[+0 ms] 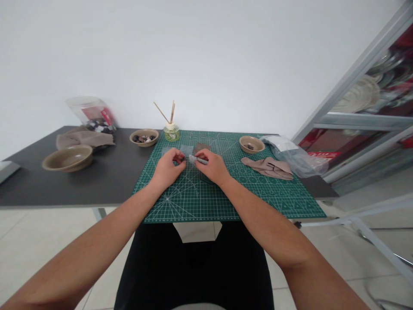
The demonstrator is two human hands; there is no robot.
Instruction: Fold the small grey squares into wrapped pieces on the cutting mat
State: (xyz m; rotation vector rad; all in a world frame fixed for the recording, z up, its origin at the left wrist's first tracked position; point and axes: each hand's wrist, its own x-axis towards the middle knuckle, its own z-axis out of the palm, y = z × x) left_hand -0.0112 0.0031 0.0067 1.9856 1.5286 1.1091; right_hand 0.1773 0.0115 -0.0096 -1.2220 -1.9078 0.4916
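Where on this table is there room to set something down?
The dark tabletop is bare between the large bowl and the green mat; so is the mat's near strip between the left forearm and right forearm. It is crowded around the left hand and right hand, and at the right, where a small bowl, brown cloth and plastic bag sit close.

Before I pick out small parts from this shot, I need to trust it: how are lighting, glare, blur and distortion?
Head view: soft, even light on the white wall; head view: pale sheen on the clear bag; head view: the small grey item in the right hand lacks crisp detail; head view: forearms look stretched toward the lower corners.
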